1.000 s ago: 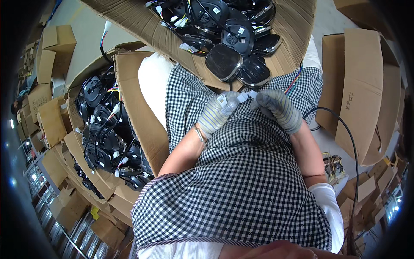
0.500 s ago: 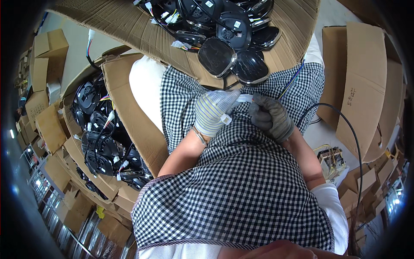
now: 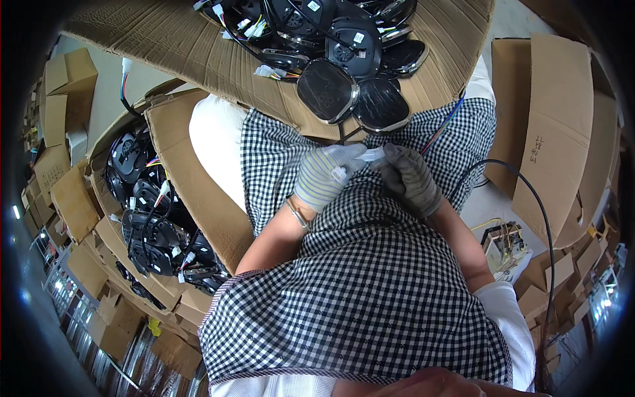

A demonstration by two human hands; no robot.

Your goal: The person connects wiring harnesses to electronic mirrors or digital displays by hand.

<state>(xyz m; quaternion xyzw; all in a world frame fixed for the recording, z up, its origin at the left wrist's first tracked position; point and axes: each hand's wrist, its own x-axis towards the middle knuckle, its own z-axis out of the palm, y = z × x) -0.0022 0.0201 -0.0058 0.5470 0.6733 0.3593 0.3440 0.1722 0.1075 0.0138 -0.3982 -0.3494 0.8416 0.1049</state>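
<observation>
Head view: we looked down on two gloved hands that met above a checked apron point(image 3: 350, 298).
Left hand point(image 3: 323, 178): in a striped glove, it was narrowed to a pinch, and we saw the thumb and fingers holding the left end of a white connector point(image 3: 372, 155).
Right hand point(image 3: 415, 180): we saw its gloved fingers curled and drawn together, gripping the right end of that same piece.
Connector's place: we found it between the fingertips of both hands, over the lap; with its ends covered, we could not tell whether it was one part or two joined.
Second connector point(image 3: 339, 174): we saw this small pale block against the left glove; what kept it there we could not tell.
Coloured wires point(image 3: 442, 129): we followed them slanting from the front carton's edge toward the right hand, where we lost their end.
Front carton point(image 3: 178, 56): above the lap, we saw it open, with rounded black housings point(image 3: 327, 90) heaped in it and white plugs point(image 3: 268, 71) among them.
Left carton point(image 3: 195, 169): beside the left leg, we saw it filled with similar parts and tangled leads.
Black cable point(image 3: 529, 182): we saw it arch in front of the right carton point(image 3: 559, 132).
</observation>
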